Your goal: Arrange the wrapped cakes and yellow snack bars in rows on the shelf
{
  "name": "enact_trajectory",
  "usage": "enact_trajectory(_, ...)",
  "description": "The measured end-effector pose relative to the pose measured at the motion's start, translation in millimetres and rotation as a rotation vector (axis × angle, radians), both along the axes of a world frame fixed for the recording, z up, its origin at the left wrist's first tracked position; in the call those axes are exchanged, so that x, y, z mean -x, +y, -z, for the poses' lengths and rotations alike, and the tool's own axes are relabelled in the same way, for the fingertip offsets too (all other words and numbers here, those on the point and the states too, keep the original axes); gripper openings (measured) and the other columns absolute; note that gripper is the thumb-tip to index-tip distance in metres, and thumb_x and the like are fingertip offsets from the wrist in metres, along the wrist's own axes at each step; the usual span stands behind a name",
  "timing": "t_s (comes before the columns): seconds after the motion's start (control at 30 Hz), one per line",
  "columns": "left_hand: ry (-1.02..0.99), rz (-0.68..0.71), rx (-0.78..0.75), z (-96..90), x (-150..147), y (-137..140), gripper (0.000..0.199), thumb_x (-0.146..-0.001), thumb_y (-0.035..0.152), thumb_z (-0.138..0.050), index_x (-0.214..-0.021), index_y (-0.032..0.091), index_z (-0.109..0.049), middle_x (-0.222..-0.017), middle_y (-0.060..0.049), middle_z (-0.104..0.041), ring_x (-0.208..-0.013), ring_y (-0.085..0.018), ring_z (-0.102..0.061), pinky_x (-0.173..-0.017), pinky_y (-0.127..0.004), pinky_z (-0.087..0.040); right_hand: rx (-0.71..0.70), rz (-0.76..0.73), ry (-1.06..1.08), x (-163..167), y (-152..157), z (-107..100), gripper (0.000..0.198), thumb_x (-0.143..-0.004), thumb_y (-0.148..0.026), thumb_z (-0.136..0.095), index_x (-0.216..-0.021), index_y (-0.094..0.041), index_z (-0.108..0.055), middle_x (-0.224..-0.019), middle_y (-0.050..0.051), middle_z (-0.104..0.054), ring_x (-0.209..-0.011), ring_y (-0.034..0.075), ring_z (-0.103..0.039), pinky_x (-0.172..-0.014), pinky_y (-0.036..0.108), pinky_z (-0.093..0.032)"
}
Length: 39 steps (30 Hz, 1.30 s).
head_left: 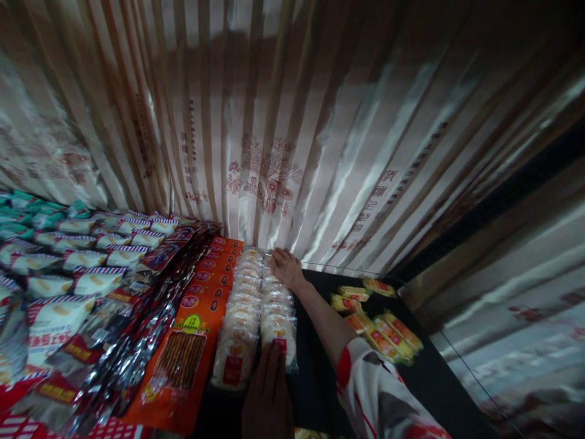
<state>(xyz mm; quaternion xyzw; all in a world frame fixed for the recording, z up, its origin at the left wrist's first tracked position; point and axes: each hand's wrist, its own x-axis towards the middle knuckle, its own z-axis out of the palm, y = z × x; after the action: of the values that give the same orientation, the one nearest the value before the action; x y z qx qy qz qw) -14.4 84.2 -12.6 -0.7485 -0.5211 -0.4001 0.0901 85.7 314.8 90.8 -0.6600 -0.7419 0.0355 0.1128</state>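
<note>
Two rows of clear-wrapped round white crackers or cakes with red labels lie side by side on a black surface: a left row (237,329) and a right row (278,314). My right hand (286,267) rests over the far end of the right row, its fingers stretched toward the curtain. At the near end, my left hand (267,390) has its fingers extended against the front packet, beside the red label. Neither hand is closed around a packet. Left of the rows, orange snack packets (183,353) overlap in a line.
Dark shiny packets (150,311) and white-and-blue bags (98,280) fill the left, with green bags (41,213) behind them. Yellow-wrapped packs (388,335) lie right of my forearm. A printed, pleated curtain (269,122) hangs behind, and a red basket (114,430) shows at bottom left.
</note>
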Motion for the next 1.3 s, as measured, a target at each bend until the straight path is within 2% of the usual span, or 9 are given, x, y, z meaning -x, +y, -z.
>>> enact_trajectory(0.13,0.017,0.013,0.01,-0.6,1.1,1.3,0.058,-0.081,0.004,-0.034,-0.138,0.014,-0.033,-0.137,-0.007,-0.046,-0.131,-0.021,-0.034,-0.097,-0.034,-0.044,0.019,-0.022,-0.026,1.7,1.5,4.9,0.041,-0.091,-0.042,-0.029,-0.124,-0.031,-0.051,-0.134,-0.001,-0.049,-0.121,0.02,-0.044,-0.102,0.041,-0.031)
enact_trajectory(0.3,0.005,-0.003,-0.004,-8.7,1.5,2.4,0.056,-0.081,0.005,-0.034,-0.137,0.012,-0.034,-0.136,-0.008,-0.046,-0.131,-0.02,-0.034,-0.097,-0.034,-0.044,-0.018,-0.02,-0.015,2.0,-2.8,6.0,0.041,-0.091,-0.043,-0.029,-0.122,-0.03,-0.054,-0.134,0.0,-0.049,-0.123,0.022,-0.042,-0.102,0.041,-0.032)
enact_trajectory(0.47,0.013,0.03,0.015,-19.2,3.0,0.2,0.053,-0.082,0.008,-0.036,-0.136,0.011,-0.036,-0.139,-0.008,-0.043,-0.133,-0.021,-0.031,-0.098,-0.032,-0.043,0.047,-0.029,0.018,2.6,-0.5,4.3,0.043,-0.093,-0.043,-0.025,-0.124,-0.03,-0.051,-0.135,0.0,-0.048,-0.125,0.021,-0.04,-0.104,0.044,-0.029)
enact_trajectory(0.57,0.039,0.039,0.043,-23.5,7.0,-2.6,0.054,-0.083,0.009,-0.036,-0.137,0.011,-0.034,-0.14,-0.009,-0.041,-0.134,-0.021,-0.028,-0.097,-0.033,-0.044,-0.022,-0.048,0.097,-0.6,-2.7,1.3,0.043,-0.094,-0.038,-0.024,-0.124,-0.025,-0.053,-0.135,0.003,-0.048,-0.127,0.021,-0.038,-0.106,0.044,-0.027)
enact_trajectory(0.73,0.022,0.068,0.081,-24.2,9.9,-6.7,0.051,-0.084,0.011,-0.036,-0.134,0.01,-0.037,-0.139,-0.01,-0.042,-0.135,-0.021,-0.026,-0.099,-0.035,-0.042,-0.275,-0.161,0.27,-10.7,-32.0,-8.5,0.051,-0.094,-0.038,-0.02,-0.127,-0.014,-0.05,-0.134,0.009,-0.048,-0.127,0.02,-0.039,-0.107,0.04,-0.031)
enact_trajectory(0.9,-0.001,0.07,0.014,-25.9,12.2,-10.5,0.042,-0.083,0.01,-0.035,-0.122,0.012,-0.05,-0.131,-0.01,-0.051,-0.132,-0.02,-0.032,-0.098,-0.036,-0.043,-0.259,-0.287,0.293,-5.7,-80.8,-13.7,0.047,-0.091,-0.041,-0.028,-0.124,-0.018,-0.053,-0.134,0.008,-0.048,-0.126,0.022,-0.041,-0.105,0.043,-0.034)
enact_trajectory(1.1,-0.093,-0.123,0.017,-37.7,32.8,-30.0,0.035,-0.082,0.009,-0.039,-0.11,0.018,-0.059,-0.127,-0.01,-0.051,-0.126,-0.024,-0.037,-0.094,-0.042,-0.044,-0.167,-0.462,0.198,28.2,-120.0,-12.0,0.046,-0.091,-0.038,-0.032,-0.13,-0.018,-0.047,-0.142,0.008,-0.038,-0.133,0.022,-0.03,-0.108,0.045,-0.029)
enact_trajectory(1.2,-0.093,-0.238,0.047,-39.0,44.3,-39.5,0.039,-0.081,0.006,-0.039,-0.115,0.017,-0.057,-0.127,-0.012,-0.05,-0.124,-0.024,-0.039,-0.093,-0.041,-0.043,-0.162,-0.452,0.186,42.3,-120.7,-13.6,0.046,-0.092,-0.037,-0.03,-0.131,-0.018,-0.046,-0.142,0.007,-0.037,-0.134,0.021,-0.028,-0.109,0.044,-0.028)
enact_trajectory(1.3,-0.066,-0.291,0.082,-37.3,48.2,-41.2,0.043,-0.081,0.005,-0.04,-0.12,0.016,-0.053,-0.127,-0.012,-0.051,-0.121,-0.024,-0.042,-0.093,-0.04,-0.043,-0.155,-0.4,0.16,50.4,-106.5,-16.4,0.045,-0.093,-0.036,-0.028,-0.13,-0.019,-0.047,-0.142,0.006,-0.038,-0.134,0.021,-0.027,-0.109,0.045,-0.028)
